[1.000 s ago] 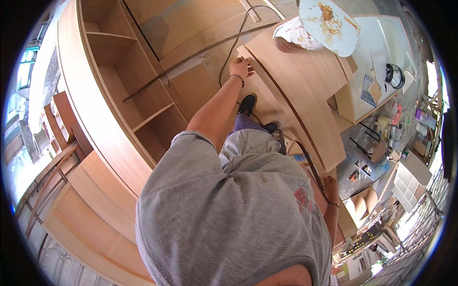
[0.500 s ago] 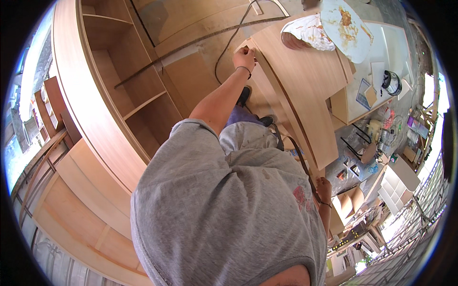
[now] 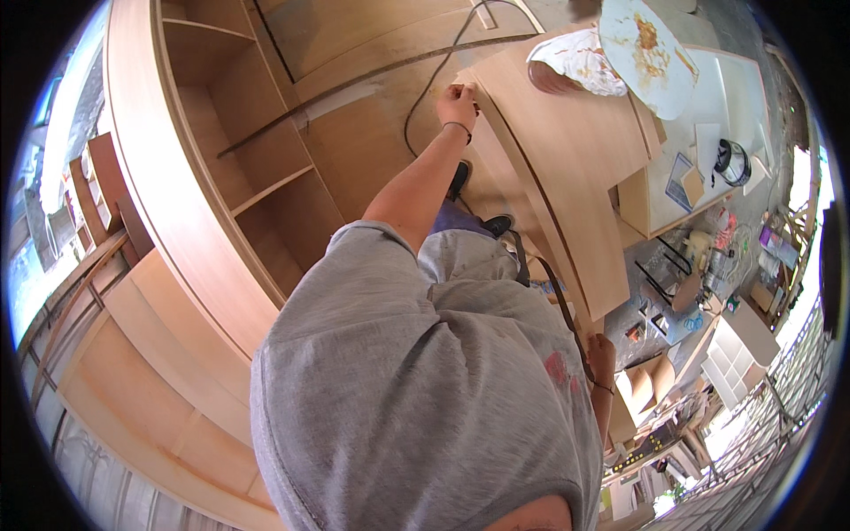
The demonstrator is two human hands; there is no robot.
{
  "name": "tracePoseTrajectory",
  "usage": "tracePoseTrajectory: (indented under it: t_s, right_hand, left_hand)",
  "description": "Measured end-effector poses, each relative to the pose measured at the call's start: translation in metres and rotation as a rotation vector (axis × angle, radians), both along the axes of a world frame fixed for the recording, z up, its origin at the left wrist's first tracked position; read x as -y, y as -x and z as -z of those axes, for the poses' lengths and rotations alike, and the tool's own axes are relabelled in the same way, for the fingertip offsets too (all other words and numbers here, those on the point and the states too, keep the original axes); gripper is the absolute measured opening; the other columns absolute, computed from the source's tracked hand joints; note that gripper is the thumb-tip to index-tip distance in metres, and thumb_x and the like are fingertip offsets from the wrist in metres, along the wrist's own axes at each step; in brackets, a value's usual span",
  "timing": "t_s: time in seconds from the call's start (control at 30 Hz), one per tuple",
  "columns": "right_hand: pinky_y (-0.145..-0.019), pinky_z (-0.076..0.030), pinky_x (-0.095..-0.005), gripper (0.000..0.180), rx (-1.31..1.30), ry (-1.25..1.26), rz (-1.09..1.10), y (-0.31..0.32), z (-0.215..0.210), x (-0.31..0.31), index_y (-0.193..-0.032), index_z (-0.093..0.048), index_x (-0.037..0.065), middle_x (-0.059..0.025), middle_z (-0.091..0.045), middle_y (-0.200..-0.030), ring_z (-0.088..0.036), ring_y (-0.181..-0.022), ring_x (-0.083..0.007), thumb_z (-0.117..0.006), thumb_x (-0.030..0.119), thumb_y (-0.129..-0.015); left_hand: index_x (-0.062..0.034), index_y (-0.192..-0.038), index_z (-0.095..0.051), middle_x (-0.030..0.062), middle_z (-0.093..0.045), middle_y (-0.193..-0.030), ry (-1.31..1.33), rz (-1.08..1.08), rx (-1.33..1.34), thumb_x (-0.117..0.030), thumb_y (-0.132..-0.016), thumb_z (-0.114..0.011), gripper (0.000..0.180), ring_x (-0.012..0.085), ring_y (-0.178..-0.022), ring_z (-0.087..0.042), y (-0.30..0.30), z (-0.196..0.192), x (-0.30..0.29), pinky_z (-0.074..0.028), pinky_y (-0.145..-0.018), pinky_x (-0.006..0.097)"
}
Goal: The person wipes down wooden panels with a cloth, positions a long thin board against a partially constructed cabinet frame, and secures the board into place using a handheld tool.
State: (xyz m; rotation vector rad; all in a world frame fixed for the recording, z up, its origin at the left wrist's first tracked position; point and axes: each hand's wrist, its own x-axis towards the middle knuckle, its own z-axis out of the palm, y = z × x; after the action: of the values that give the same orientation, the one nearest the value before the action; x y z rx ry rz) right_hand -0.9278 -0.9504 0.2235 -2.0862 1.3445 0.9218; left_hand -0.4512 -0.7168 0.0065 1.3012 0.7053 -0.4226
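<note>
A long, narrow light-wood board (image 3: 513,195) runs along the near-left side of a wider wooden panel (image 3: 567,159), with a dark gap between the two. At its far corner, my left hand (image 3: 457,104) is closed with the fingertips pinched on the board's end. My right hand (image 3: 601,356) is curled around the near end, close to my right hip; its fingers are partly hidden. A dark strap (image 3: 562,305) passes from my waist toward the right hand.
To my left stands an open wooden cabinet (image 3: 257,190) with shelves. A dark cord (image 3: 416,106) lies on the floor ahead. A stained white round lid (image 3: 651,57) and crumpled white wrapping (image 3: 575,62) rest on the panel. Tools and scraps clutter the right side.
Both hands keep nearly the same places on the board. The whole view has shifted slightly, with the cabinet and panel appearing a little farther right.
</note>
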Motion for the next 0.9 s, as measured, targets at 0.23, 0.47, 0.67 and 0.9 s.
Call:
tracePoseTrajectory:
  t_s: [0.23,0.47,0.67,0.9]
  right_hand:
    - [-0.042,-0.039,-0.0332,0.036,0.003,-0.013,0.043,0.009,0.006,0.009,-0.075,-0.059,-0.001,-0.0096,-0.051,-0.052,-0.052,-0.044,-0.0186,-0.051,0.031,-0.089]
    - [-0.041,-0.038,-0.0305,0.033,0.033,-0.019,0.085,0.007,0.005,0.010,-0.074,-0.058,0.000,-0.0064,-0.049,-0.051,-0.050,-0.044,-0.0151,-0.053,0.029,-0.089]
    - [-0.037,-0.036,-0.0262,0.032,0.124,0.005,0.050,0.036,0.018,0.022,-0.075,-0.059,0.001,-0.0026,-0.047,-0.049,-0.047,-0.040,-0.0099,-0.056,0.029,-0.089]
    - [-0.038,-0.037,-0.0274,0.032,0.059,-0.009,0.016,0.008,0.007,0.011,-0.076,-0.060,0.002,-0.0038,-0.047,-0.048,-0.048,-0.041,-0.0112,-0.054,0.030,-0.090]
  left_hand:
    - [-0.0016,-0.079,-0.054,0.0057,-0.058,-0.070,-0.065,0.058,0.013,-0.019,-0.085,-0.061,0.020,0.0141,-0.056,-0.058,-0.002,0.017,-0.004,-0.047,-0.049,0.029]
    - [0.0000,-0.083,-0.056,0.0096,-0.062,-0.073,-0.194,0.132,0.021,-0.017,-0.080,-0.065,0.020,0.0171,-0.060,-0.063,-0.005,0.007,-0.007,-0.051,-0.052,0.030]
    - [-0.0056,-0.111,-0.056,0.0107,-0.066,-0.076,-0.274,0.245,0.182,-0.016,-0.077,-0.066,0.037,0.0174,-0.062,-0.066,-0.012,0.002,-0.010,-0.052,-0.058,0.030]
    - [-0.0076,-0.117,-0.055,0.0118,-0.066,-0.075,-0.287,0.381,0.225,-0.012,-0.076,-0.062,0.042,0.0176,-0.064,-0.067,-0.022,0.022,-0.020,-0.052,-0.062,0.029]
